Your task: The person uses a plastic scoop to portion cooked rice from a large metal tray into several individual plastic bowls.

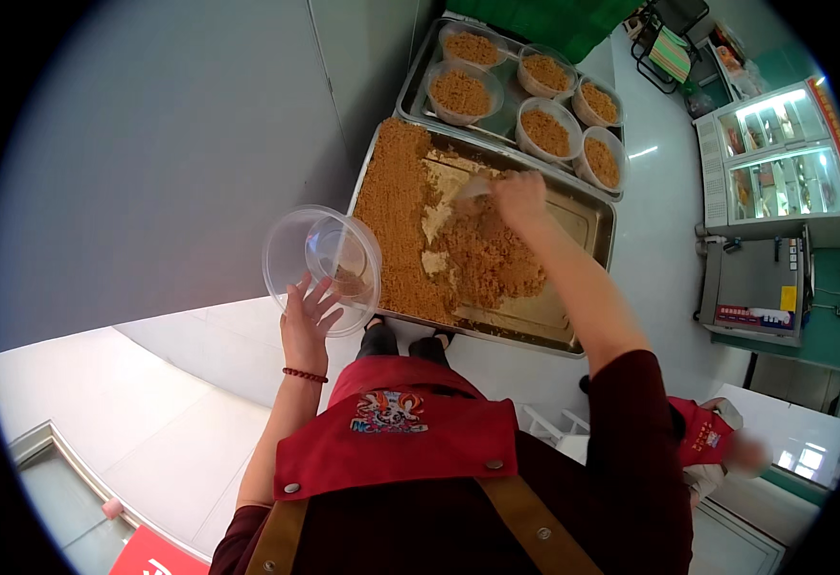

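My left hand (pixel 306 323) supports a round clear plastic bowl (pixel 276 266) from below, its fingers spread against the side. The bowl is tilted beside the left edge of a metal tray (pixel 571 316); some brown crumbs appear at its bottom, though whether inside or seen through it I cannot tell. Inside the tray, my right hand (pixel 520 198) grips a pale, translucent scraper (pixel 474 189), partly hidden by the fingers. Below the scraper lies a loose heap of orange-brown crumbly food (pixel 491 259). A thicker, flatter layer of the same crumbs (pixel 394 215) covers the tray's left side.
Behind stands a second metal tray (pixel 502 129) bearing several clear bowls (pixel 461 97) of crumbs. A grey panel (pixel 175 180) rises at left. To the right are a lit display fridge (pixel 779 158) and a steel machine (pixel 754 287). Another person (pixel 704 435) in a red apron is at lower right.
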The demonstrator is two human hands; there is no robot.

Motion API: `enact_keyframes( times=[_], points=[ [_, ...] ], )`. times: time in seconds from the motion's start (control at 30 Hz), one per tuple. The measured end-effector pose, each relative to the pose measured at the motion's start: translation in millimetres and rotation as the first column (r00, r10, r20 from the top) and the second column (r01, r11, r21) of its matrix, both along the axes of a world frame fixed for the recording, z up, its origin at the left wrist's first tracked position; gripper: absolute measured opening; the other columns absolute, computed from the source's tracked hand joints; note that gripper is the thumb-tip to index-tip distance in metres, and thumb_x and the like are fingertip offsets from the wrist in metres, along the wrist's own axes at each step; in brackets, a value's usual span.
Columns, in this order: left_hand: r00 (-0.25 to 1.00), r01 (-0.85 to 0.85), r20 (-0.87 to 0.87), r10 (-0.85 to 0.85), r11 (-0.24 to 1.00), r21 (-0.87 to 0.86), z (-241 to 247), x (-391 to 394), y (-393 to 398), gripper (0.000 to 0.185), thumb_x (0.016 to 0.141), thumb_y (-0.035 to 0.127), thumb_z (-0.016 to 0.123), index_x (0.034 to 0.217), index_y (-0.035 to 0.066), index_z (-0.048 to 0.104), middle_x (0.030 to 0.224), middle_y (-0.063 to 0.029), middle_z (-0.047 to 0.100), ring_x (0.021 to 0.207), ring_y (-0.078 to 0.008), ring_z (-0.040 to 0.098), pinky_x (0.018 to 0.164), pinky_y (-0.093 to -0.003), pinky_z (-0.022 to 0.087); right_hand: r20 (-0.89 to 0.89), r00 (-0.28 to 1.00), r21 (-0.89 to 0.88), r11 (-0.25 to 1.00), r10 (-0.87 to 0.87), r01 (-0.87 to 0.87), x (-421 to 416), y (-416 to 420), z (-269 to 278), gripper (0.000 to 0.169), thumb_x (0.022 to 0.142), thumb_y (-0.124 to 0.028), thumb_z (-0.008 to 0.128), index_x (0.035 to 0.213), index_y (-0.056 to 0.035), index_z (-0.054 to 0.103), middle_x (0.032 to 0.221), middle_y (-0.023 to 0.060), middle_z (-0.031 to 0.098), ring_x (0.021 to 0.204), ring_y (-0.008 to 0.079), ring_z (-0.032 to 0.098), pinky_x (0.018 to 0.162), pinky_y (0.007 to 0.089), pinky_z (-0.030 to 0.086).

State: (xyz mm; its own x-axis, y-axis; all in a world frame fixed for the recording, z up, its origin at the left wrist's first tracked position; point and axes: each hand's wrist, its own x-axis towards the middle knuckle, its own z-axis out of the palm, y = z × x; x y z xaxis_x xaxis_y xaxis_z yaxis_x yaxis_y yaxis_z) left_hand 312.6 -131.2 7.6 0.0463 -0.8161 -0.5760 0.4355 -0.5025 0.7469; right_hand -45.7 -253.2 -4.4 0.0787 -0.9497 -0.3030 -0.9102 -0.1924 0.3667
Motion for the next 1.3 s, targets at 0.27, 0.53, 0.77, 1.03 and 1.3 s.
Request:
enact_keyframes(
  times=[0.27, 0.53, 0.77, 1.03, 1.3],
  points=[
    [0.995, 0.046, -0.082, -0.049, 0.998, -0.042, -2, 1, -18, 0.058, 0.097, 0.047, 0.04, 0.132, 0.001, 0.041, 0.119, -0.0154, 0.058, 0.101, -0.0232, 0.057, 0.084, -0.0361, 0.048, 0.081, 0.992, -0.093, 0.991, -0.091, 0.099, -46, 87, 27, 0.047, 0.081, -0.006, 0.055, 0.121, -0.0283, 0.061, 0.092, 0.0092, 0.064, 0.094, 0.0258, 0.061, 0.085, 0.0388, 0.043],
    [0.983, 0.178, -0.036, -0.182, 0.98, -0.094, 14, -14, -37, 0.054, 0.097, 0.046, 0.039, 0.134, 0.007, 0.042, 0.121, -0.0149, 0.058, 0.1, -0.0232, 0.059, 0.086, -0.0379, 0.047, 0.297, 0.955, -0.25, 0.966, 0.016, 0.062, 30, 105, 22, 0.029, 0.081, -0.01, 0.055, 0.104, -0.0209, 0.069, 0.094, 0.0108, 0.059, 0.09, 0.0259, 0.058, 0.08, 0.0414, 0.044],
    [0.924, 0.372, -0.061, -0.378, 0.924, -0.092, 16, -40, -38, 0.063, 0.096, 0.05, 0.037, 0.14, 0.005, 0.033, 0.135, -0.0187, 0.046, 0.117, -0.0293, 0.049, 0.102, -0.0421, 0.038, 0.152, 0.988, -0.162, 0.987, 0.028, -0.003, 54, 91, -21, 0.01, 0.073, -0.027, 0.061, 0.07, -0.0212, 0.068, 0.081, 0.003, 0.061, 0.083, 0.0218, 0.054, 0.071, 0.037, 0.037],
    [0.812, 0.57, -0.046, -0.582, 0.808, -0.152, 14, -64, -49, 0.067, 0.097, 0.05, 0.037, 0.142, 0.002, 0.027, 0.137, -0.02, 0.043, 0.121, -0.0293, 0.047, 0.102, -0.0395, 0.038, 0.207, 0.977, -0.424, 0.896, -0.046, 0.133, 1, 183, 0, 0.012, 0.079, -0.026, 0.058, 0.075, -0.0235, 0.069, 0.084, 0.0011, 0.061, 0.092, 0.0216, 0.052, 0.079, 0.0376, 0.034],
    [0.818, 0.551, -0.083, -0.57, 0.816, -0.175, -7, -69, -59, 0.061, 0.096, 0.05, 0.04, 0.138, 0.006, 0.036, 0.131, -0.0172, 0.05, 0.112, -0.0289, 0.054, 0.097, -0.0424, 0.042, 0.435, 0.882, -0.641, 0.75, 0.181, 0.162, -7, 209, 1, 0.015, 0.071, -0.023, 0.061, 0.082, -0.0253, 0.071, 0.076, 0.0039, 0.056, 0.077, 0.0228, 0.055, 0.07, 0.0387, 0.04]
  ],
)
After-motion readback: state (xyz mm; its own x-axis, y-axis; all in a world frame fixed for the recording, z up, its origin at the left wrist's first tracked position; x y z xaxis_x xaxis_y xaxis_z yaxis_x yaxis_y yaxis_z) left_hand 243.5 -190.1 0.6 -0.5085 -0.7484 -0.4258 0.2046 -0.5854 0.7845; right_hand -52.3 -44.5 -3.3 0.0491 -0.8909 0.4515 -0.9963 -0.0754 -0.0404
